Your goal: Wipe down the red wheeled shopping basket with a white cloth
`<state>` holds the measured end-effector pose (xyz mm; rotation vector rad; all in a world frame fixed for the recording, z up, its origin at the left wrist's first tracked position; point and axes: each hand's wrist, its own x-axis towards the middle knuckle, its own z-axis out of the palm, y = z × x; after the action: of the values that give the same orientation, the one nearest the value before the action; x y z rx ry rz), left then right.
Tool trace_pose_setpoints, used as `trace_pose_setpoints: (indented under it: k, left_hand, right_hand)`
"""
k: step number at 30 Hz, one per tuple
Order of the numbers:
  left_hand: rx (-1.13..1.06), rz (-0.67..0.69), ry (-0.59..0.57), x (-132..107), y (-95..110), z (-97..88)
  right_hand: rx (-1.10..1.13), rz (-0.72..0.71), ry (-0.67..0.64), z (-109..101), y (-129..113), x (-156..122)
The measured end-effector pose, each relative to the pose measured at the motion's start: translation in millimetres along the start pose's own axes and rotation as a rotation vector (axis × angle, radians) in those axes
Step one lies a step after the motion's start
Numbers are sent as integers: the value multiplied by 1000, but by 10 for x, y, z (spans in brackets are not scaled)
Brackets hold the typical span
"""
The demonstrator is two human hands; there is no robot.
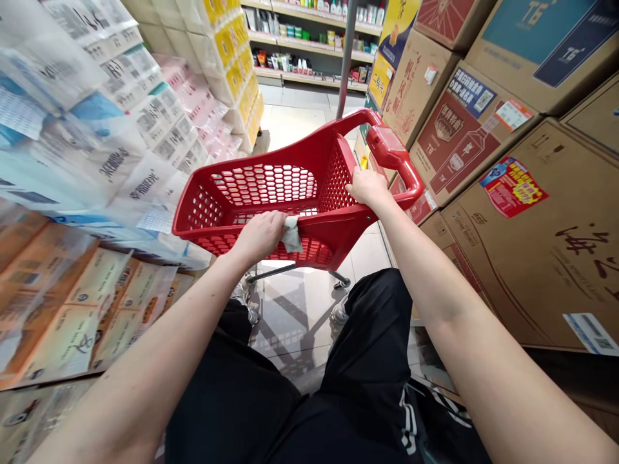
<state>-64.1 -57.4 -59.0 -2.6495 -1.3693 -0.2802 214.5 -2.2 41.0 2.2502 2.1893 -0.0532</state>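
Observation:
A red plastic shopping cart basket point(271, 187) with perforated walls stands in front of me on a small wheeled frame. My left hand point(260, 237) grips the near rim, with a crumpled white cloth or wipe point(291, 234) pinched against the plastic. My right hand point(368, 187) curls over the right rim, close to the cart's red handle point(393, 149). The basket holds nothing that I can see.
Wrapped stacks of tissue packs point(111, 142) rise along the left side. Printed cardboard cartons point(522, 245) wall the right side. A grey pole point(347, 58) rises behind the cart. Store shelves point(309, 45) stand ahead, beyond a tiled floor point(294, 116).

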Motion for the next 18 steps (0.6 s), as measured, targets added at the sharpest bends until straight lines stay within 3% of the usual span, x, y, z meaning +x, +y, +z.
trace_pose_setpoints:
  k: [5,11,18]
  left_hand:
    - [6,-23,-95,-16,57,-93]
    - [-150,-13,-238,194,186,-186]
    - [-660,-7,-434,427,197,-244]
  right_hand:
    - [-18,-15,20,-7,34,-48]
    - [-51,-50,39,23,179,-63]
    - [-43,-59,11,49,361,2]
